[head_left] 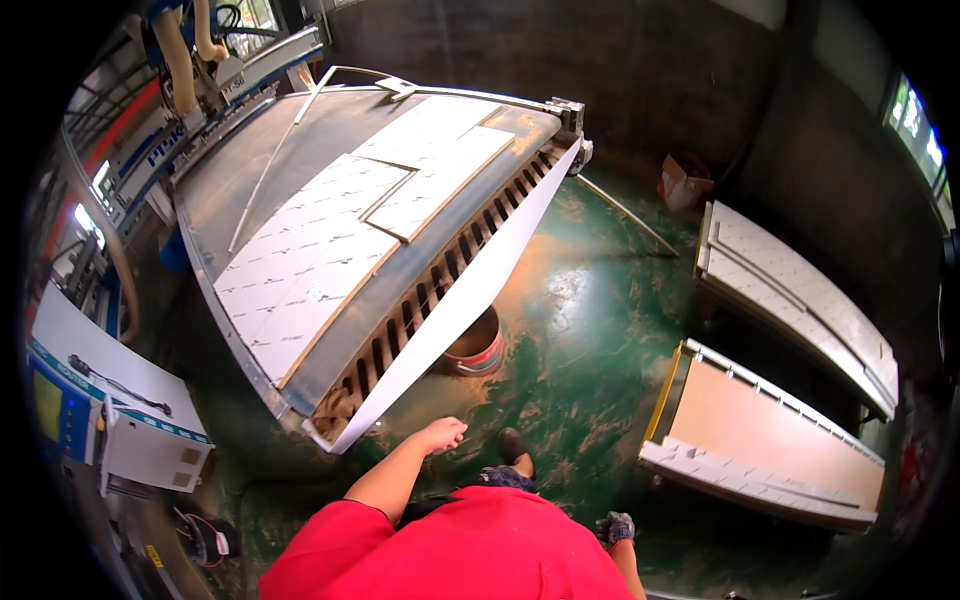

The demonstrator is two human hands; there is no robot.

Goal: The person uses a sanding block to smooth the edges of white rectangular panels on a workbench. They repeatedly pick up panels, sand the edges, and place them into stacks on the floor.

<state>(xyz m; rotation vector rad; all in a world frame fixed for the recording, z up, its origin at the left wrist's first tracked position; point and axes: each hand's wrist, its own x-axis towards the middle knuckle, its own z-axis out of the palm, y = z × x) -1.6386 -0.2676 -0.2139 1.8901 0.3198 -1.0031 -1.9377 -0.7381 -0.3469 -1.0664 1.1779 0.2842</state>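
My bare left hand (pixel 440 436) hangs in front of my body with its fingers curled in, and nothing shows in it. It is nearest the close corner of a large machine bed (pixel 405 300). On that bed lie flat white panels (pixel 310 262) with printed film, some with brown edges, one cut to a stepped shape. My right hand (pixel 617 527), in a dark and light grey glove, is low at my right side. Its fingers look curled, and I see nothing held. A long white strip (pixel 470 290) runs along the bed's near edge, over dark slots.
Under the bed's edge stands a red-rimmed bucket (pixel 478 352) on the dusty green floor (pixel 570 330). Two stacks of panels, one white (pixel 800 290) and one pinkish (pixel 770 420), are at the right. A control cabinet (pixel 150 435) stands left. A cardboard box (pixel 685 182) sits by the wall.
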